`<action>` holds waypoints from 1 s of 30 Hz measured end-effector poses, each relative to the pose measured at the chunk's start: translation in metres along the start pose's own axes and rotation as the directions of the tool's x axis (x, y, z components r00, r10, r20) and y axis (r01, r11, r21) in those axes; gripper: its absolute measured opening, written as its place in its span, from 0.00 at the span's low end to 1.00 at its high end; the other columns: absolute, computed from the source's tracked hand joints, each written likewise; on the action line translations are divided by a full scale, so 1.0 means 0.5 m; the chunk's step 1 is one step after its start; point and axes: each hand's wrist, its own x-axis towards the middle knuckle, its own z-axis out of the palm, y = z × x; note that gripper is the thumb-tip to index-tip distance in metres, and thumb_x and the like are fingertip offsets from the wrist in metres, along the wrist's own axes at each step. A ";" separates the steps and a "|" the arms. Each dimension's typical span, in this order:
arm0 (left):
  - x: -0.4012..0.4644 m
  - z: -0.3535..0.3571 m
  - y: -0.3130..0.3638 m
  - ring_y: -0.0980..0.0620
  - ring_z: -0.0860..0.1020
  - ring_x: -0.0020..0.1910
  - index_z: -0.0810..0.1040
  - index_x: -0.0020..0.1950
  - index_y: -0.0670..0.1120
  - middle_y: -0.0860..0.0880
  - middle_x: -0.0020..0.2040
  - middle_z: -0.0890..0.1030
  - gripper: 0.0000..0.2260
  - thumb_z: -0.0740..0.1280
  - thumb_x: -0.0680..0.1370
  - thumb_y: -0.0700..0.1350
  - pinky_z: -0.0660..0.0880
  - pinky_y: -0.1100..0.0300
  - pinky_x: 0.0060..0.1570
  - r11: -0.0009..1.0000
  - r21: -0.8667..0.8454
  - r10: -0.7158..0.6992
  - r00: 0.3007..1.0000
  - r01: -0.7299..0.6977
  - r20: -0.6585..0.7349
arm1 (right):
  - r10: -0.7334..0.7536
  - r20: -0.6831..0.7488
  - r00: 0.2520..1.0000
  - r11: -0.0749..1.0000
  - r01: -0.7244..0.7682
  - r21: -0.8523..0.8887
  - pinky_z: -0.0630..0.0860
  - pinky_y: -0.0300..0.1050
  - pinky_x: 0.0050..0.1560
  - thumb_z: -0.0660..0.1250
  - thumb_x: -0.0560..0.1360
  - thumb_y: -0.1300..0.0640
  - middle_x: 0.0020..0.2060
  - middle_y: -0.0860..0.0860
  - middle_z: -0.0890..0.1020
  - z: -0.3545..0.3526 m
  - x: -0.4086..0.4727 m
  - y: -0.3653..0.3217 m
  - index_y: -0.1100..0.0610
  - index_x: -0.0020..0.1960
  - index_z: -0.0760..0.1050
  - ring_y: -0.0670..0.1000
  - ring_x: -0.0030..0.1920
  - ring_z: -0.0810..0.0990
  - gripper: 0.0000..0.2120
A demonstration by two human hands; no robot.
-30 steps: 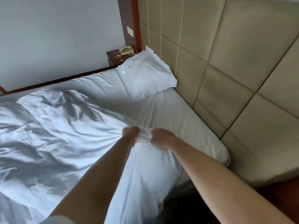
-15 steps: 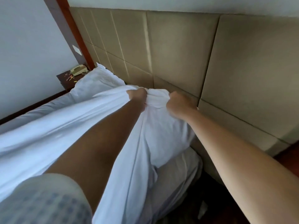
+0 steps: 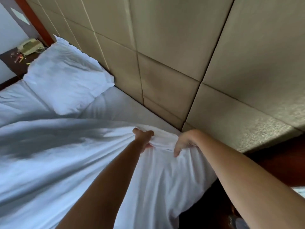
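Observation:
A white duvet [image 3: 62, 162] is spread over the bed and pulled taut toward its near head corner. My left hand [image 3: 144, 138] grips a bunched edge of the duvet. Just to its right, my right hand [image 3: 184, 142] holds the same edge with its fingers curled down over the fabric. Both hands are close to the padded headboard [image 3: 165, 52]. A white pillow [image 3: 66, 81] lies at the head of the bed on the far side. A strip of bare sheet [image 3: 122, 106] shows between the pillow and my hands.
A dark wooden nightstand [image 3: 11, 63] with a beige telephone [image 3: 29, 46] and small colourful items stands beyond the pillow. A dark floor gap [image 3: 209, 210] runs along the bed's near side. The beige padded wall ledge [image 3: 257, 129] juts out at the right.
The duvet edge, lifted high against the headboard half a second ago, has come down onto the bed near its head corner. Both hands keep their grip on it.

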 end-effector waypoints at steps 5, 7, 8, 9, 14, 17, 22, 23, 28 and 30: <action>0.053 0.067 0.000 0.47 0.75 0.43 0.63 0.59 0.46 0.44 0.49 0.70 0.18 0.61 0.74 0.32 0.79 0.51 0.44 0.996 -0.036 -0.071 0.987 0.077 0.142 | -0.014 -0.728 0.685 0.961 -0.193 -0.200 0.71 0.46 0.58 0.62 0.77 0.60 0.61 0.53 0.75 0.000 0.117 0.043 0.55 0.64 0.72 0.54 0.63 0.73 0.16; 0.076 0.074 -0.028 0.50 0.73 0.40 0.71 0.54 0.47 0.47 0.43 0.73 0.12 0.60 0.76 0.32 0.74 0.57 0.40 0.993 0.101 -0.090 0.962 0.066 0.259 | -0.048 -0.762 0.645 0.939 -0.232 -0.256 0.64 0.49 0.64 0.58 0.78 0.58 0.66 0.56 0.68 0.035 0.177 0.064 0.55 0.69 0.66 0.57 0.66 0.66 0.19; 0.088 0.076 -0.046 0.52 0.73 0.37 0.73 0.54 0.47 0.48 0.40 0.73 0.12 0.59 0.76 0.33 0.71 0.60 0.37 0.984 0.174 -0.098 0.957 0.050 0.274 | -0.032 -0.724 0.689 0.940 -0.225 -0.255 0.60 0.50 0.67 0.57 0.78 0.57 0.69 0.57 0.63 0.058 0.206 0.074 0.55 0.72 0.61 0.58 0.69 0.62 0.23; 0.101 0.076 -0.068 0.54 0.72 0.33 0.74 0.55 0.46 0.48 0.39 0.73 0.13 0.58 0.77 0.32 0.69 0.62 0.33 0.966 0.257 -0.089 0.960 0.018 0.265 | 0.009 -0.664 0.747 0.951 -0.211 -0.224 0.56 0.51 0.70 0.56 0.79 0.55 0.71 0.58 0.59 0.079 0.228 0.082 0.54 0.75 0.57 0.59 0.71 0.58 0.25; 0.133 0.033 -0.166 0.51 0.71 0.35 0.71 0.66 0.39 0.42 0.50 0.73 0.17 0.56 0.79 0.32 0.67 0.70 0.27 0.838 0.541 -0.054 0.976 -0.071 0.211 | -0.098 -0.471 0.876 0.952 -0.055 -0.300 0.53 0.54 0.72 0.60 0.76 0.54 0.72 0.57 0.58 0.136 0.265 0.078 0.53 0.74 0.57 0.59 0.73 0.54 0.28; 0.122 -0.005 -0.182 0.43 0.75 0.43 0.73 0.64 0.38 0.34 0.54 0.77 0.16 0.58 0.78 0.32 0.71 0.61 0.40 0.807 0.584 -0.007 0.988 -0.086 0.154 | -0.187 -0.442 0.877 0.953 0.053 -0.298 0.59 0.52 0.68 0.61 0.76 0.52 0.69 0.55 0.64 0.144 0.262 0.054 0.52 0.74 0.59 0.58 0.70 0.61 0.27; 0.070 -0.036 -0.154 0.41 0.75 0.61 0.71 0.68 0.42 0.40 0.65 0.75 0.18 0.59 0.78 0.35 0.72 0.55 0.60 0.718 0.685 0.022 0.988 -0.123 0.154 | -0.281 -0.420 0.863 0.945 0.173 -0.277 0.65 0.49 0.63 0.61 0.76 0.52 0.67 0.55 0.67 0.151 0.224 0.022 0.54 0.73 0.60 0.57 0.67 0.66 0.26; 0.052 -0.042 -0.147 0.42 0.74 0.63 0.70 0.69 0.44 0.42 0.66 0.74 0.18 0.59 0.78 0.36 0.72 0.56 0.62 0.691 0.711 0.043 0.989 -0.132 0.142 | -0.294 -0.412 0.863 0.943 0.193 -0.271 0.65 0.49 0.64 0.60 0.76 0.52 0.68 0.55 0.66 0.152 0.214 0.019 0.54 0.74 0.59 0.57 0.67 0.65 0.27; -0.041 -0.078 -0.168 0.47 0.74 0.63 0.71 0.68 0.49 0.46 0.66 0.74 0.19 0.63 0.77 0.42 0.72 0.58 0.60 0.609 0.777 0.112 0.987 -0.160 0.116 | -0.238 -0.392 0.889 0.966 0.257 -0.004 0.69 0.50 0.65 0.59 0.77 0.50 0.70 0.56 0.64 0.178 0.179 0.037 0.54 0.77 0.54 0.58 0.69 0.66 0.30; -0.050 -0.073 -0.199 0.48 0.76 0.59 0.74 0.65 0.48 0.46 0.63 0.77 0.17 0.65 0.77 0.43 0.73 0.59 0.57 0.624 0.764 0.092 0.986 -0.164 0.137 | -0.166 -0.363 0.917 0.977 0.203 0.066 0.71 0.51 0.62 0.57 0.78 0.52 0.69 0.57 0.65 0.200 0.186 0.061 0.55 0.75 0.57 0.59 0.66 0.69 0.27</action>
